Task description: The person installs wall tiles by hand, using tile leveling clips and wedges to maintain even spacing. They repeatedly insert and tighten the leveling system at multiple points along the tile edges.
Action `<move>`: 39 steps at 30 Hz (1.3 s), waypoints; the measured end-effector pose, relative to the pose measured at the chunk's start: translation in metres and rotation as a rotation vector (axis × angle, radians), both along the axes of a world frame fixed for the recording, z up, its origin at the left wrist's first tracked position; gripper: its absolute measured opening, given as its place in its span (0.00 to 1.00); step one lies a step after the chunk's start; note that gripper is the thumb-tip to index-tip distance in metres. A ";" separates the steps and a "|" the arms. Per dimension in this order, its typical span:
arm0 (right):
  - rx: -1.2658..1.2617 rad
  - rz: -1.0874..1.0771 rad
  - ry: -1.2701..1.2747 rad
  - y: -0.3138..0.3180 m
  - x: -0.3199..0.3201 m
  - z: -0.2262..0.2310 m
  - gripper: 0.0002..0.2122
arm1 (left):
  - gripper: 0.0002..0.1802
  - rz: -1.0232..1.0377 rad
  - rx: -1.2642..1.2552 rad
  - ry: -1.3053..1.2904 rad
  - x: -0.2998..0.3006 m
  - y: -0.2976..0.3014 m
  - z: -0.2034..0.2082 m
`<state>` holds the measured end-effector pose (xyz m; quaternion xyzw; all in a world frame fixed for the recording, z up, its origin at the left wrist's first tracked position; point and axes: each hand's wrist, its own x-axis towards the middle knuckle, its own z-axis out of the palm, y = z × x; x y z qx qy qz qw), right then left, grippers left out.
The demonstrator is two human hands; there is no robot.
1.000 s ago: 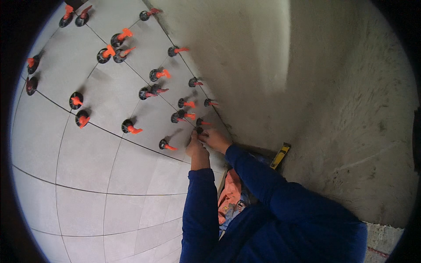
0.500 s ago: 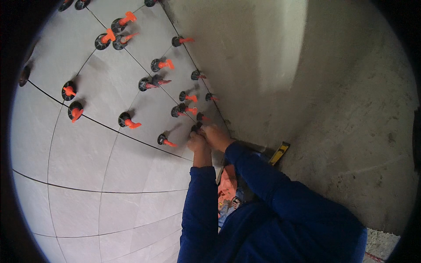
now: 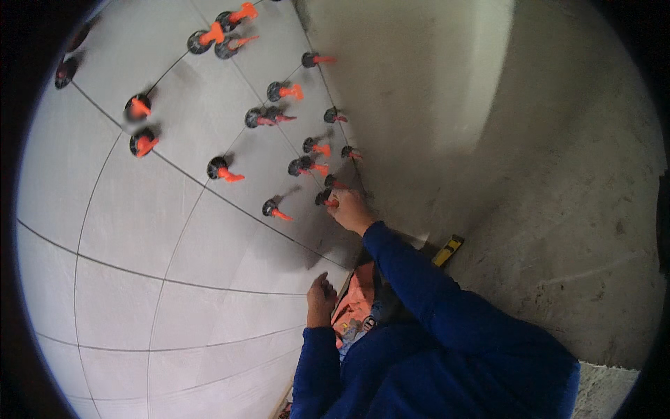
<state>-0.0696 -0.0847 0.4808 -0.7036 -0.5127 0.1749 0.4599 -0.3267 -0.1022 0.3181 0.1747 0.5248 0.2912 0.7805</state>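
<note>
Near the corner of a grey tiled wall (image 3: 230, 230), my right hand (image 3: 351, 210) has its fingers closed on the orange handle of a tile leveler (image 3: 323, 197) with a round black base. That leveler sits at a tile joint. Lower down, my left hand (image 3: 321, 302) is raised in front of the tiles, apart from the levelers. Its fingers are half bent and slightly apart, and nothing shows between them. Just above my right hand is another tile leveler (image 3: 332, 181), partly covered by it. A leveler (image 3: 272, 209) with an orange handle stands to the left.
Several more levelers, such as one (image 3: 218, 168) at a joint, stud the upper tiles. A bare cement wall (image 3: 502, 174) meets the tiled one on the right. A yellow spirit level (image 3: 447, 251) leans there. An orange bag or cloth (image 3: 356, 300) lies below, between my arms.
My left hand has come away from the leveler and dropped down and toward me. My right hand stays at the leveler. The view has shifted, so the wall appears farther right.
</note>
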 end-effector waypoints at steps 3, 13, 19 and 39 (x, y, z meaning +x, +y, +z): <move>0.061 -0.080 -0.213 0.002 -0.006 -0.001 0.09 | 0.08 -0.021 0.072 0.224 -0.065 -0.051 -0.042; -0.215 -0.029 -0.260 -0.003 -0.012 0.017 0.12 | 0.10 0.296 -0.107 0.308 -0.160 -0.104 -0.070; -0.244 0.007 -0.204 -0.024 0.012 0.017 0.11 | 0.08 0.272 -0.133 0.080 -0.120 -0.094 -0.043; -0.146 -0.134 0.217 -0.013 0.020 0.006 0.17 | 0.14 0.093 0.085 -0.462 0.098 0.028 0.109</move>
